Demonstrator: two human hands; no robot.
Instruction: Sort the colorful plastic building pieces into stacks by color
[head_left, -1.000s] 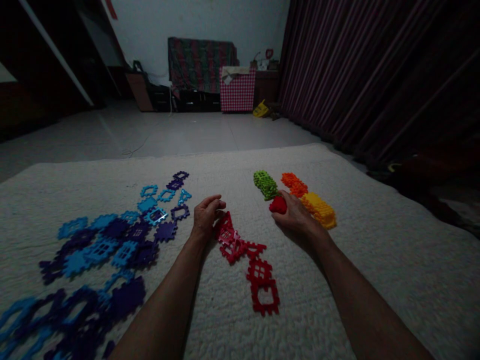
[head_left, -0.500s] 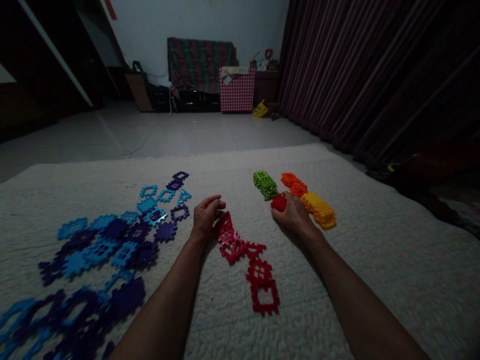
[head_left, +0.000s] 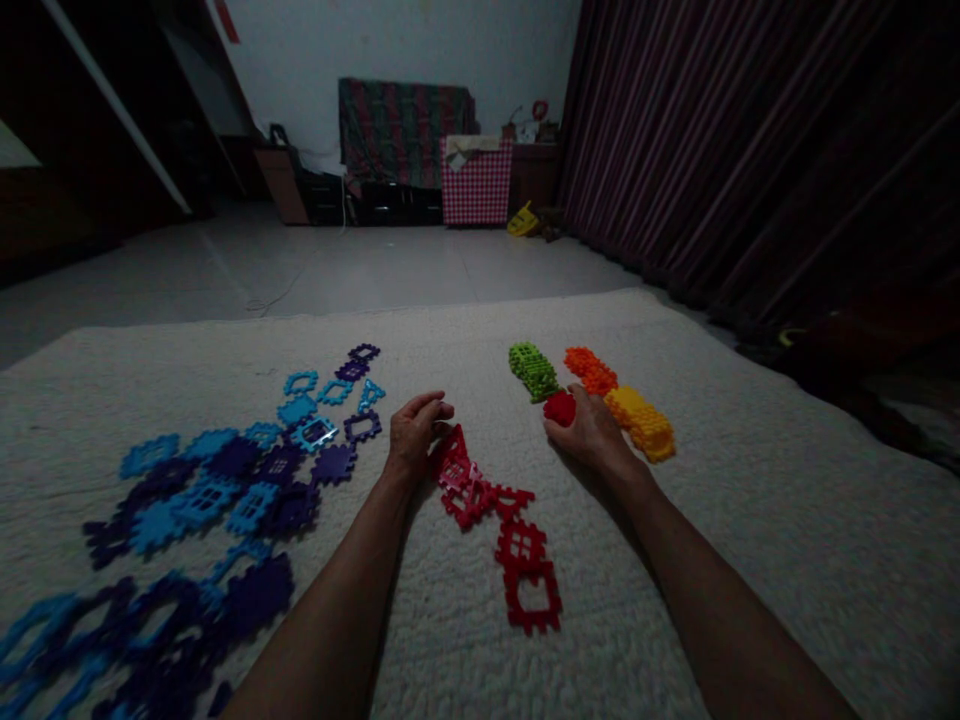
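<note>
My right hand (head_left: 594,432) is closed around a red toothed plastic building piece (head_left: 559,408), low over the mat at the near end of the green row. My left hand (head_left: 417,430) rests beside the scattered red pieces, its fingers loosely bent and apart, with nothing visible in them. By its fingertips lies a red triangular piece (head_left: 456,442). From there a loose trail of red and pink pieces runs toward me, with a red window piece (head_left: 520,543) and a red square frame (head_left: 534,597) at its near end.
Overlapping green pieces (head_left: 533,371), orange pieces (head_left: 591,370) and yellow pieces (head_left: 642,422) form rows around my right hand. Many blue and purple pieces (head_left: 202,500) lie spread at left. Everything sits on a pale quilted mat (head_left: 615,640); a dark curtain (head_left: 675,150) hangs at right.
The view has shifted very slightly. Both hands and the pieces keep their places, with the red piece still in my right hand.
</note>
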